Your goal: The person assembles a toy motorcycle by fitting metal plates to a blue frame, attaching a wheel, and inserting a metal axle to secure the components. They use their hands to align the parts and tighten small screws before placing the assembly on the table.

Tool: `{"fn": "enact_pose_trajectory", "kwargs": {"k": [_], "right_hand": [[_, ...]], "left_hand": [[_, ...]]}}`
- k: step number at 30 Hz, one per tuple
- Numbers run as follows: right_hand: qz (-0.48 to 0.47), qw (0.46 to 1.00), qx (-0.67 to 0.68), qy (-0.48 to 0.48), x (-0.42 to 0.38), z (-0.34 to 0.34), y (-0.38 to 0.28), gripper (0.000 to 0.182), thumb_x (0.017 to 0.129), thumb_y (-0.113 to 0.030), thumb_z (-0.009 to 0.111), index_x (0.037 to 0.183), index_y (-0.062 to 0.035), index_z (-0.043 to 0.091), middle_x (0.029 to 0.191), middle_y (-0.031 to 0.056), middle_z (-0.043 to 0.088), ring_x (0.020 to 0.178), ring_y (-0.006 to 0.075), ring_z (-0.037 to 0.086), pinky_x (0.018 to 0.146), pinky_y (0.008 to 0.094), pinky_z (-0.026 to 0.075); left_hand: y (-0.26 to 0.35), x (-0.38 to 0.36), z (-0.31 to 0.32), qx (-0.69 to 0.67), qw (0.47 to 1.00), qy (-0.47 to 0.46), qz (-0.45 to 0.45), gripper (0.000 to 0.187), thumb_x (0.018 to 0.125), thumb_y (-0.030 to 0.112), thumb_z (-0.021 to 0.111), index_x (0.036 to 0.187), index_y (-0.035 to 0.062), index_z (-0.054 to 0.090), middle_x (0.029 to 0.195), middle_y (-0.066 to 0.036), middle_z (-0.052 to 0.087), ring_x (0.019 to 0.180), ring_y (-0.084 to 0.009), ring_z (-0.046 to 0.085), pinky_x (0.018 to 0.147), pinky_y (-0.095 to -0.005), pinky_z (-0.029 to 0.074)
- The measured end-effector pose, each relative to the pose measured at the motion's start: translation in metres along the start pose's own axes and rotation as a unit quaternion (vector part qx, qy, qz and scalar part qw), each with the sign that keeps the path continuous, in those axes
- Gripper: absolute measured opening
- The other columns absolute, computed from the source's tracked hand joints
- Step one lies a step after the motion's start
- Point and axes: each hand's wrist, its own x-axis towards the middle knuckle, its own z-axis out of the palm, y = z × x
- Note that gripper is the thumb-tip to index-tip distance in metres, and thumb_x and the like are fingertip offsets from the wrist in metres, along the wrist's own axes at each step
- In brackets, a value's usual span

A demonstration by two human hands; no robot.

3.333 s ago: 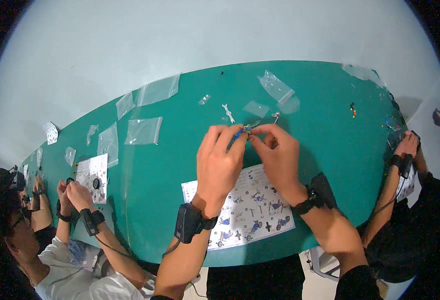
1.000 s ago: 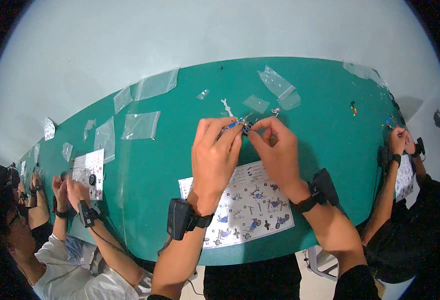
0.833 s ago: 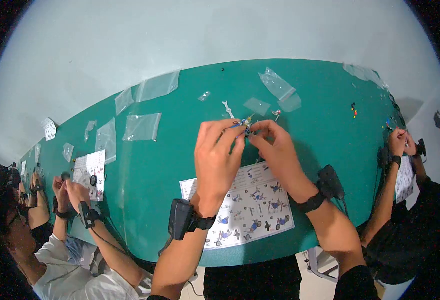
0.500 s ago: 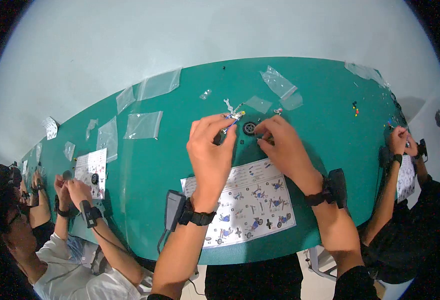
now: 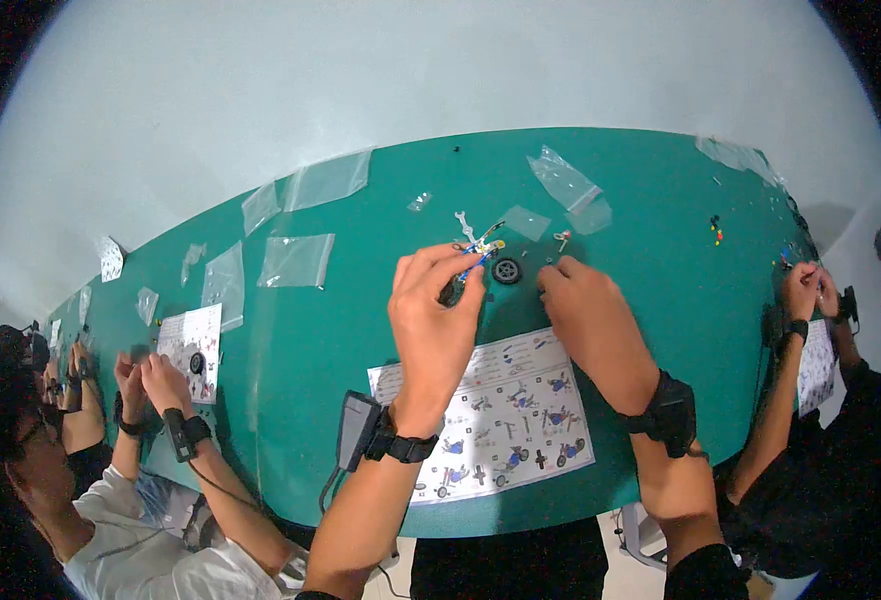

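My left hand (image 5: 433, 312) pinches a small blue and silver model part (image 5: 480, 246) between its fingertips, raised just above the green table (image 5: 331, 330). A small black wheel (image 5: 507, 270) lies on the table just right of that part. My right hand (image 5: 588, 316) rests palm down right of the wheel, fingertips at a tiny dark piece (image 5: 544, 289); whether it grips the piece is hidden. An instruction sheet (image 5: 496, 410) lies under both wrists.
A small silver wrench (image 5: 464, 224), a tiny pin (image 5: 563, 239) and several clear plastic bags (image 5: 297, 259) lie further back. A person at the left (image 5: 151, 385) and another at the right (image 5: 806, 295) work with their own parts and sheets.
The hands, first joined on the part, have come apart. The black wheel now lies on the table. My right hand has lowered to the table; my left still holds the part.
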Motion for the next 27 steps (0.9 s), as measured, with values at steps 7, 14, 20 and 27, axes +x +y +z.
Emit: {"fn": "enact_pose_trajectory", "kwargs": {"k": [7, 14, 20, 27], "right_hand": [[0.132, 0.843, 0.52, -0.047, 0.019, -0.009, -0.003, 0.013, 0.095, -0.01, 0.079, 0.097, -0.0004, 0.07, 0.09, 0.0124, 0.077, 0.078, 0.0209, 0.074, 0.071, 0.0335, 0.059], [0.187, 0.747, 0.635, 0.068, 0.015, 0.011, -0.028, 0.012, 0.097, -0.011, 0.079, 0.097, -0.0031, 0.07, 0.089, 0.0066, 0.077, 0.076, 0.0104, 0.071, 0.067, 0.0247, 0.057], [0.182, 0.753, 0.623, 0.108, 0.007, 0.02, -0.047, 0.013, 0.096, -0.009, 0.08, 0.092, -0.0042, 0.068, 0.086, 0.006, 0.077, 0.073, 0.0075, 0.067, 0.061, 0.0233, 0.051], [0.206, 0.774, 0.573, 0.172, 0.007, 0.02, -0.039, 0.012, 0.095, -0.006, 0.078, 0.091, -0.0032, 0.067, 0.087, 0.0068, 0.077, 0.072, 0.0093, 0.068, 0.061, 0.0246, 0.052]], "left_hand": [[0.001, -0.003, 0.004, -0.099, 0.986, -0.004, -0.13, 0.013, 0.092, 0.002, 0.081, 0.104, 0.0014, 0.083, 0.111, -0.01, 0.077, 0.091, -0.0129, 0.069, 0.081, -0.0268, 0.055], [0.003, -0.014, 0.015, -0.199, 0.951, -0.042, -0.234, 0.015, 0.094, 0.007, 0.08, 0.106, -0.0008, 0.082, 0.111, -0.011, 0.076, 0.09, -0.012, 0.07, 0.074, -0.0253, 0.056], [-0.01, -0.014, 0.012, -0.188, 0.941, -0.013, -0.28, 0.016, 0.095, 0.011, 0.079, 0.106, -0.001, 0.082, 0.109, -0.011, 0.077, 0.089, -0.0135, 0.07, 0.08, -0.028, 0.055], [-0.005, -0.016, 0.013, -0.168, 0.949, -0.018, -0.266, 0.017, 0.095, 0.01, 0.078, 0.107, -0.0017, 0.082, 0.109, -0.012, 0.078, 0.088, -0.0141, 0.068, 0.078, -0.0286, 0.054]]}}
